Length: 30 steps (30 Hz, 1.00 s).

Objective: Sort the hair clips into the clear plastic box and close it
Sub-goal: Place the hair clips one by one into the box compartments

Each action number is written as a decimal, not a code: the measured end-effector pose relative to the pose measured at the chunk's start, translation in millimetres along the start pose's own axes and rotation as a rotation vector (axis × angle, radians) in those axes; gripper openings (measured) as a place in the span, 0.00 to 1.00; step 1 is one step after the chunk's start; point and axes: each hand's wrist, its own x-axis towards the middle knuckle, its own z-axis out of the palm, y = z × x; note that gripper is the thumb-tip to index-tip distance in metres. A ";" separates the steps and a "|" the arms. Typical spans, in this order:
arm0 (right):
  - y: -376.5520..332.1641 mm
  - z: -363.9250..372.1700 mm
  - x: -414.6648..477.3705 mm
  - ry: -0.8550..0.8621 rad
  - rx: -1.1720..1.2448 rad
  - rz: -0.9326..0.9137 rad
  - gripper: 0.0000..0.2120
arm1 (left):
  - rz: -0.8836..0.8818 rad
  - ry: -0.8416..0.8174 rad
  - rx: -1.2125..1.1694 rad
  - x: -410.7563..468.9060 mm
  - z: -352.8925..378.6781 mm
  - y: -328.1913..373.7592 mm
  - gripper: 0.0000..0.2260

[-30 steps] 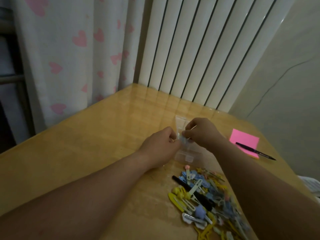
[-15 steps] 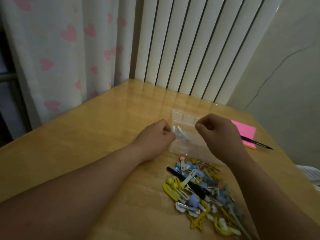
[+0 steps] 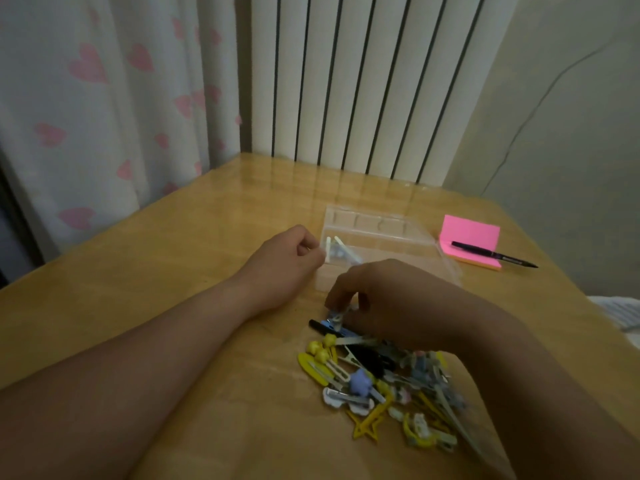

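Note:
The clear plastic box (image 3: 398, 249) lies open on the wooden table, its lid folded back. A couple of white hair clips (image 3: 337, 251) lie in its left compartment. My left hand (image 3: 287, 263) sits at the box's left edge with its fingers curled against that edge. A pile of several hair clips (image 3: 377, 386), yellow, blue, black and white, lies in front of the box. My right hand (image 3: 398, 306) reaches down onto the far end of the pile, where its fingertips pinch a small blue clip (image 3: 334, 319).
A pink sticky-note pad (image 3: 469, 237) with a black pen (image 3: 491, 254) across it lies to the right of the box. A white radiator (image 3: 363, 98) and a heart-print curtain (image 3: 104, 116) stand behind the table's far edges. White bedding (image 3: 620, 311) shows at the right.
My right hand has left the box and dropped toward me onto the pile, where it now pinches a blue clip. The left hand has stayed at the box's left edge.

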 end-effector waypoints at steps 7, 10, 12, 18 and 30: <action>-1.6 5.3 3.4 0.042 -0.035 -0.066 0.09 | 0.001 -0.003 -0.001 -0.1 0.7 1.1 0.06; 2.5 6.7 5.0 0.056 0.050 -0.069 0.07 | 0.001 -0.006 -0.011 -0.8 0.5 0.8 0.05; 5.0 4.9 4.0 0.082 0.177 -0.060 0.07 | -0.001 -0.006 -0.018 -1.3 0.5 0.9 0.05; 12.6 -1.7 3.4 0.424 0.582 0.020 0.05 | -0.015 -0.018 -0.016 -0.4 1.1 1.9 0.07; 38.9 -23.2 100.1 0.471 0.426 0.410 0.03 | -0.050 -0.019 0.019 0.4 2.2 2.0 0.09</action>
